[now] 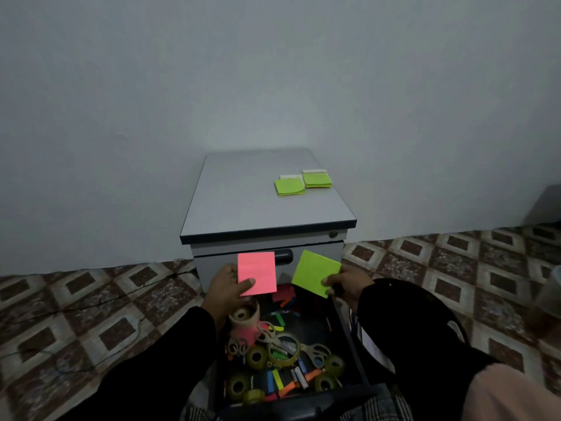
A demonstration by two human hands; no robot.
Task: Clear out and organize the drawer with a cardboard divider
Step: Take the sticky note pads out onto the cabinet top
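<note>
A grey drawer cabinet (236, 205) stands against the wall with its dark drawer (349, 338) pulled out toward me. Above the drawer, my left hand (226, 288) holds up a pink sticky-note pad (257, 273). My right hand (349, 284) grips a green sticky-note pad (315, 271) by its lower corner. The drawer is cluttered with several tape rolls (256, 357), scissors (317, 350), batteries (299, 375) and coloured paper strips (277, 379). No cardboard divider is visible.
Two green sticky-note pads (290, 187) (317, 179) lie on the cabinet top near its right side. Patterned tile floor (106, 314) surrounds the cabinet. A dark object (543, 205) stands at the far right by the wall.
</note>
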